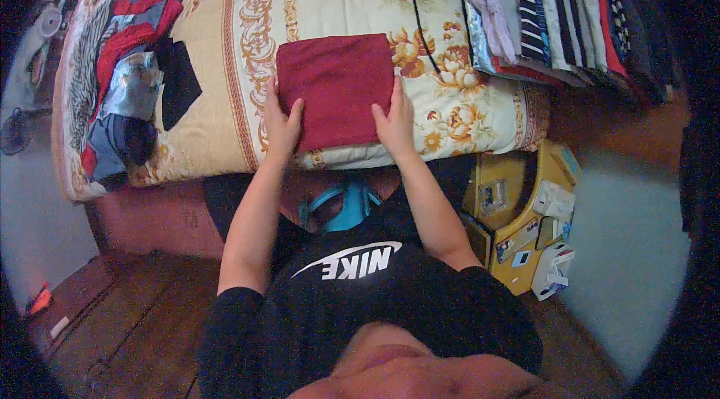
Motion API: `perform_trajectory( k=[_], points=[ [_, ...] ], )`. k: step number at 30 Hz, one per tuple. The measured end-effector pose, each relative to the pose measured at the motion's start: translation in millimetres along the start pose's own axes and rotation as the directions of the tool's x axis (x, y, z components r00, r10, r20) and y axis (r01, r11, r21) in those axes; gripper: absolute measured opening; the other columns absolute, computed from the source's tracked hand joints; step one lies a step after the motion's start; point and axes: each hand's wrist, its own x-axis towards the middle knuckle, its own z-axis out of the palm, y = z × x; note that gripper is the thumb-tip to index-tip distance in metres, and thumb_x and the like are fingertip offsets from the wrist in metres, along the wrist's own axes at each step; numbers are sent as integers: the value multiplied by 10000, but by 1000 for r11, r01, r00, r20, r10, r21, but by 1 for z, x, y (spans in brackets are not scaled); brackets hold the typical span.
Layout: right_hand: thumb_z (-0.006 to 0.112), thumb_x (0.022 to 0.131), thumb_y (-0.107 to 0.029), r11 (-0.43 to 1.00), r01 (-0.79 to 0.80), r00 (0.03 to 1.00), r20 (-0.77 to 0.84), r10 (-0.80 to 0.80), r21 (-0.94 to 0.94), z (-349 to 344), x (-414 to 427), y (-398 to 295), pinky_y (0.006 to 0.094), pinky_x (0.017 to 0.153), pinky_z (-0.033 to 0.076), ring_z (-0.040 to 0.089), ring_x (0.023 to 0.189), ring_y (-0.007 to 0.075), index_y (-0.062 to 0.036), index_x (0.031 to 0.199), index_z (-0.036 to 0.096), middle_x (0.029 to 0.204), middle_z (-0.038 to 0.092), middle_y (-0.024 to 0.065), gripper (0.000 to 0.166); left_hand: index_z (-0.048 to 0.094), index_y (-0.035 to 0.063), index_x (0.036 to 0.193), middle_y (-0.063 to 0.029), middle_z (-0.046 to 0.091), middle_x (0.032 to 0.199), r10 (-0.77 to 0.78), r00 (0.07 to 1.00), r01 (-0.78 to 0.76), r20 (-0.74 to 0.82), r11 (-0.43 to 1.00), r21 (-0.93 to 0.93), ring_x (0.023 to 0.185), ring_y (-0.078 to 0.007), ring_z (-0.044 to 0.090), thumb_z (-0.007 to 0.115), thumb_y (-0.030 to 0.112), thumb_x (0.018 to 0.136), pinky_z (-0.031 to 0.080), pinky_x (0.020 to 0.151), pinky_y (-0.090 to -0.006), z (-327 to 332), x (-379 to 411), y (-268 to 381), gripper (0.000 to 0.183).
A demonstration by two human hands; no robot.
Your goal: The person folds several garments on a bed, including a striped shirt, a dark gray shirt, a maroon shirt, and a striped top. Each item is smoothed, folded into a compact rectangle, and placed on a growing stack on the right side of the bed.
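Observation:
A dark red cloth [338, 89], folded into a neat near-square, lies over the edge of the bed in front of me. Along its left side my left hand [284, 122] grips it, thumb on top and fingers at the outer edge. My right hand [396, 123] has hold of the opposite side in the same way. The undersides of the fingers are hidden. Beneath the cloth spreads a cream and tan floral bedcover [259, 61].
Rumpled clothes [132, 78] in red, grey and black lie at the bed's left. A row of folded garments [534, 16] stands at the upper right. A black cord [421, 22] crosses the cover. Below right is a yellow wooden furniture piece [514, 224] bearing small items.

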Motion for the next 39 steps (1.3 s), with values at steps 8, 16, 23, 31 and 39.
perform_trajectory(
  k=[8, 16, 23, 31, 39],
  points=[
    [624, 716, -36, 295, -616, 786, 594, 172, 731, -30, 35, -18, 373, 866, 429, 489, 1054, 223, -35, 1248, 323, 1202, 456, 110, 612, 417, 3, 1170, -115, 538, 1071, -437, 486, 870, 757, 324, -371, 941, -197, 554, 527, 274, 855, 472, 786, -332, -37, 39, 17, 430],
    [623, 673, -32, 211, -639, 765, 638, 84, 739, -93, 107, -26, 415, 879, 407, 486, 1062, 250, -102, 1282, 299, 1193, 469, 97, 693, 401, 22, 1201, -114, 529, 1102, -196, 724, 673, 661, 413, -614, 948, -208, 556, 520, 152, 841, 469, 813, -334, -22, 112, 74, 401],
    [575, 708, -26, 867, -181, 973, 214, 89, 464, -128, 196, 9, 324, 903, 384, 462, 1101, 225, -89, 1334, 255, 1248, 439, 128, 706, 385, 59, 1229, -97, 515, 1128, -45, 799, 571, 600, 373, -732, 981, -206, 536, 485, 156, 864, 457, 832, -343, 79, 187, 99, 391],
    [436, 830, -127, 837, -214, 977, -108, 185, -503, -82, 176, 34, 424, 748, 465, 553, 897, 344, -168, 1266, 374, 1088, 456, 172, 442, 290, 60, 1285, -117, 461, 1200, -195, 759, 622, 622, 500, -603, 1051, -218, 486, 565, 17, 793, 414, 892, -338, 141, 141, 78, 565],
    [404, 838, -127, 841, -299, 944, -272, 189, -452, -71, 174, 41, 440, 799, 430, 514, 961, 346, -101, 1214, 428, 1190, 411, 185, 377, 107, 28, 1350, -175, 351, 1298, -62, 912, 319, 406, 728, -607, 1139, -234, 418, 579, -57, 727, 349, 950, -307, 158, 120, 71, 786]
  ],
)
